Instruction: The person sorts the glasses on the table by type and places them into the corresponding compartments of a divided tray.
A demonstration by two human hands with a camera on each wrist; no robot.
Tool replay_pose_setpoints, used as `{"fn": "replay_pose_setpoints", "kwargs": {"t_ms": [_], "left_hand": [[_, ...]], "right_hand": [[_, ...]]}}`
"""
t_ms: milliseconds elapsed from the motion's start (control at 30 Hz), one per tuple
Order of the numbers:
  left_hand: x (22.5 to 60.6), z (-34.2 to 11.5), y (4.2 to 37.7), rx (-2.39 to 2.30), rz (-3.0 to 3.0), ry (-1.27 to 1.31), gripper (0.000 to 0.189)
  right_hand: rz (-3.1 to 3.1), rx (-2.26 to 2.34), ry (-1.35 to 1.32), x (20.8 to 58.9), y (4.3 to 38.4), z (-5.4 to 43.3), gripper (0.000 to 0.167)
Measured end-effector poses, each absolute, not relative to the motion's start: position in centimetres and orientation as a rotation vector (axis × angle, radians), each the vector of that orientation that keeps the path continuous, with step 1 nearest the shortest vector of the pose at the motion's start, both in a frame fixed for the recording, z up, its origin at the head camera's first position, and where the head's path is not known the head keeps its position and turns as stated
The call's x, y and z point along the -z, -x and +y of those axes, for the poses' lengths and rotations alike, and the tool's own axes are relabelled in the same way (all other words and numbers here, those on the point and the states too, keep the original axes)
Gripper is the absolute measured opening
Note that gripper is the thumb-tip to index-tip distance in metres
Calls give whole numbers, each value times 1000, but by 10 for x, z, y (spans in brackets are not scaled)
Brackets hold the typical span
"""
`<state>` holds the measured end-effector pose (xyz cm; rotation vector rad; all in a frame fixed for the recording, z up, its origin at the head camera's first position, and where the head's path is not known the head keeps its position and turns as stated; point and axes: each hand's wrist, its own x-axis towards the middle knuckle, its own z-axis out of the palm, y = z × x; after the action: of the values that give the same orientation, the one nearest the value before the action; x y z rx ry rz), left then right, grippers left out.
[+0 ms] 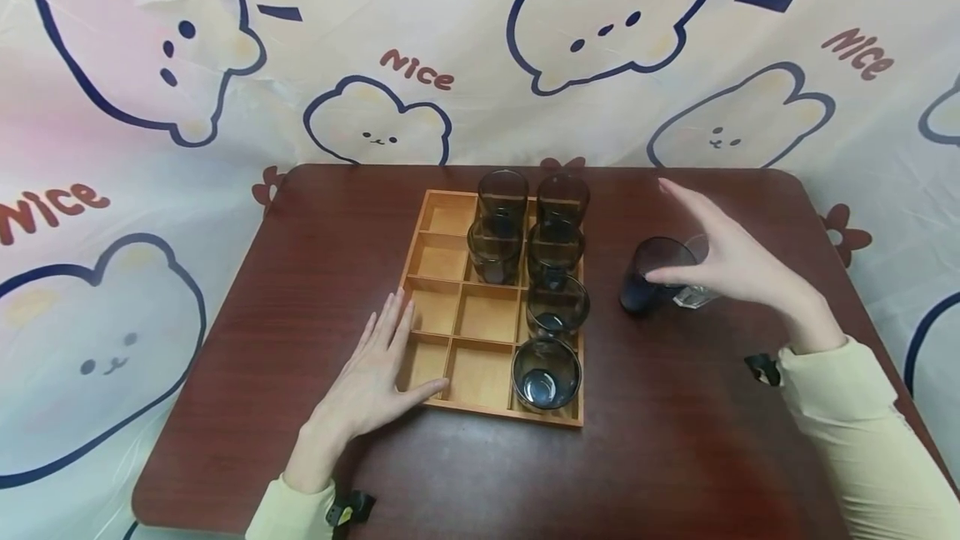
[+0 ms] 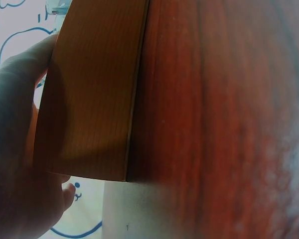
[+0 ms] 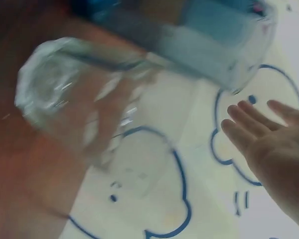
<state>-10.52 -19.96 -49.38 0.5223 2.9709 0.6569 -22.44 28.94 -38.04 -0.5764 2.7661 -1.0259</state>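
My left hand (image 1: 371,386) rests at the front left corner of a wooden divided tray (image 1: 491,412), fingers straight along its left edge and thumb over the front edge. In the left wrist view the tray's side wall (image 2: 94,89) stands beside the hand. Several dark glasses stand in the tray, such as the front right one (image 1: 547,375). Right of the tray, my right hand (image 1: 727,255) hovers with fingers spread and nothing gripped, its thumb overlapping a dark glass (image 1: 651,267). Just behind that hand is a clear glass (image 1: 693,297), partly hidden; it shows blurred in the right wrist view.
The dark red-brown table (image 1: 675,440) has rounded corners. A pale cloth (image 1: 480,123) printed with bears hangs behind it and at both sides. Thin wooden dividers split the tray into square compartments, with glasses along the right column and at the back of the middle one.
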Motion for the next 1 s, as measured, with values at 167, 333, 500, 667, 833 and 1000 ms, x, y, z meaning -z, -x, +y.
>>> {"fn": "replay_pose_setpoints", "kwargs": {"t_ms": [167, 333, 500, 667, 833, 1000], "left_hand": [[494, -199, 105, -663, 2972, -521, 123], [493, -199, 104, -659, 2972, -519, 122], [492, -200, 105, -646, 2960, -511, 123], [492, -201, 105, -647, 2959, -507, 123], [493, -201, 106, -650, 2961, -509, 124], [493, -201, 106, -638, 2945, -491, 126]], "right_hand": [[2739, 907, 677, 398, 227, 302, 136], [2748, 795, 755, 407, 230, 304, 133], [2749, 758, 786, 409, 231, 303, 122], [2756, 761, 742, 410, 232, 303, 106], [2809, 818, 729, 413, 231, 303, 95], [2834, 946, 713, 416, 233, 304, 87]]}}
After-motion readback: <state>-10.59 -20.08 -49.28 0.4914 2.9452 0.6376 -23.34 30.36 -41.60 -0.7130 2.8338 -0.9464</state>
